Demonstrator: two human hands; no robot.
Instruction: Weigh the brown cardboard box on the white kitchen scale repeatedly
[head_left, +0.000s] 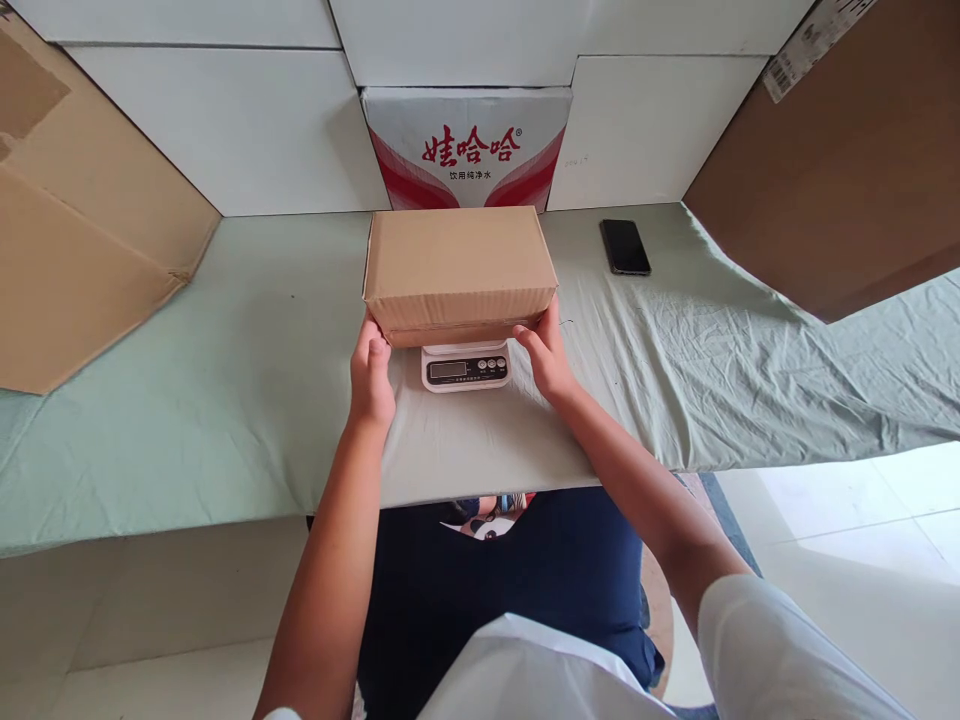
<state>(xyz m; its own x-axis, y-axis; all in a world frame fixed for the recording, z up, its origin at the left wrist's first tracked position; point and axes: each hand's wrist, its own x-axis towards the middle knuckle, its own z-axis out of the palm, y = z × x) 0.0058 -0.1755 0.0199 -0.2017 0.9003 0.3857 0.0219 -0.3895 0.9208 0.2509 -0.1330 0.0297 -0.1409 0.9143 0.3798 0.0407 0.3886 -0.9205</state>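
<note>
A pale green cloth [262, 400] covers the long work surface, fairly smooth at the left and rucked into creases at the right, its near edge hanging just above the person's dark trousers [502, 580]. At its middle, a closed brown cardboard box [461, 250] sits over the digital scale [465, 372], whose display and three buttons show in front; whether its weight rests there cannot be told. The left hand [371, 375] and right hand [547, 350] are partly curled, gripping the box at its near lower corners, some fingers hidden. A black smartphone [625, 247] lies to the right. Behind stand white panels [217, 130] and a red-and-white Wahaha water carton [469, 150], with brown cardboard at the left [97, 230] and right [832, 170] ends. Below, light glossy floor tiles [832, 510] catch brightness at the right
</note>
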